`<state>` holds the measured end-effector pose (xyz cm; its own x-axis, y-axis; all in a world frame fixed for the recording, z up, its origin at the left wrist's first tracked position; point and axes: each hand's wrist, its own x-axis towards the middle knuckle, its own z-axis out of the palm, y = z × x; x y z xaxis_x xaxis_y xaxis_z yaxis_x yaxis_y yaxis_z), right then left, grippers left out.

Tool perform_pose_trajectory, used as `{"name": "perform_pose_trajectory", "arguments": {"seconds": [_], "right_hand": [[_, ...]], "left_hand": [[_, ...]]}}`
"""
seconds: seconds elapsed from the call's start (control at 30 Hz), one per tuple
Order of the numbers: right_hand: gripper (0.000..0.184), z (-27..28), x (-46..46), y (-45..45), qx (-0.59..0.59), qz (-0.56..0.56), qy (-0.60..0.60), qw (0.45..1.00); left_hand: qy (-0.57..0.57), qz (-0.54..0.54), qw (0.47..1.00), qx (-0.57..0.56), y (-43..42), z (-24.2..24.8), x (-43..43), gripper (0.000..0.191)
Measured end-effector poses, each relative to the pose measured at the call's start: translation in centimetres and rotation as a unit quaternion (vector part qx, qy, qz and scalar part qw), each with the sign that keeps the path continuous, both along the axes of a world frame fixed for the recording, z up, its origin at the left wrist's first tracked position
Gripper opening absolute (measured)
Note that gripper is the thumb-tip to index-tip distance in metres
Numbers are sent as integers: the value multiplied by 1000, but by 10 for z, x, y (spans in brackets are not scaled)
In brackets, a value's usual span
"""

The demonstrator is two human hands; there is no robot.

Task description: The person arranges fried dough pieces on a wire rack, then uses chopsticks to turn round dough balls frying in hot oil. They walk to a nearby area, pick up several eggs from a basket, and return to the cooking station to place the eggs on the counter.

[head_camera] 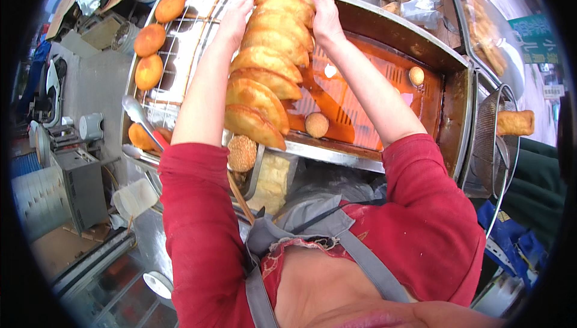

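A long row of golden fried turnovers (275, 35) leans along the wire rack's edge beside the oil fryer. My left hand (239, 17) lies along the left side of the row's far end, fingers pointing away. On the right side of the same end, my right hand (328, 17) rests with its fingertips against a turnover. The far turnovers stand between both palms; whether they are firmly gripped cannot be told. Two small sesame balls, one of them (317, 125) near the close wall, float in the orange oil (360, 84). A bigger sesame ball (242, 153) sits below the row's near end.
Round fried cakes (149, 40) and tongs (142, 118) lie on the wire rack (198, 26) at left. The fryer's metal rim (405, 26) runs under my right forearm. A wire strainer (493, 143) holding a fried piece hangs at right, near a tray of fried dough sticks (484, 35).
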<state>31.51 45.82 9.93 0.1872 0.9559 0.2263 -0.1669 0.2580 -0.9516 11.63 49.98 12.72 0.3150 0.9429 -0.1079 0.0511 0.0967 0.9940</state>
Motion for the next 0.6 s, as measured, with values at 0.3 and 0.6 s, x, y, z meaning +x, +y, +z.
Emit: {"name": "perform_pose_trajectory", "arguments": {"seconds": [0.3, 0.6], "right_hand": [[74, 57, -15, -80, 55, -49, -84, 994], [80, 16, -100, -182, 23, -62, -248, 966]], "left_hand": [[53, 24, 995, 75, -69, 16, -63, 52], [30, 54, 998, 7, -139, -1, -80, 54]]}}
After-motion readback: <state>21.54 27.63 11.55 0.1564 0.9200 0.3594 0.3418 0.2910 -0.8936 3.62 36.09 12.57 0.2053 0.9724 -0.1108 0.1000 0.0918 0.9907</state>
